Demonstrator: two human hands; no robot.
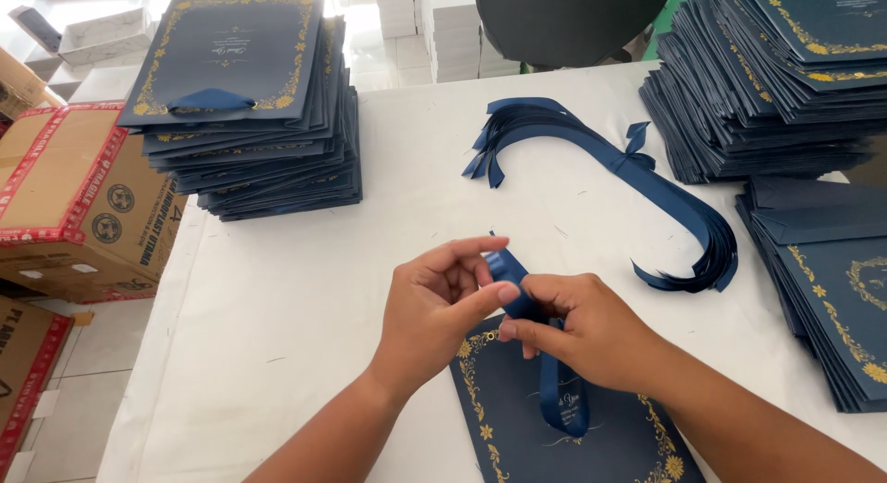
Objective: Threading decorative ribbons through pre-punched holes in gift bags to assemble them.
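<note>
Both my hands are over the near middle of the desk (277, 289), working a navy ribbon (517, 289). My left hand (434, 307) has its grip closed on the ribbon's upper part, thumb and forefinger pinched together, the other fingers loosely curled above. My right hand (582, 331) is touching it from the right, grip closed too, fingertips pinching the ribbon just beside my left thumb. From there the ribbon's tail hangs down and lies on the card (591, 437), a navy one with gold floral corners, flat on the desk right under my hands and partly covered by my right wrist. Farther off, a bundle of loose ribbons (665, 197) curves across the desk from the far middle toward the right. At the far left sits a tall stack of cards (249, 114), the top one already wearing a ribbon bow. At the far right there's a second stack (776, 86), fanned out and leaning, and nearer on the right a third stack (832, 289). Left of the desk, cardboard boxes (74, 197) stand on the floor.
</note>
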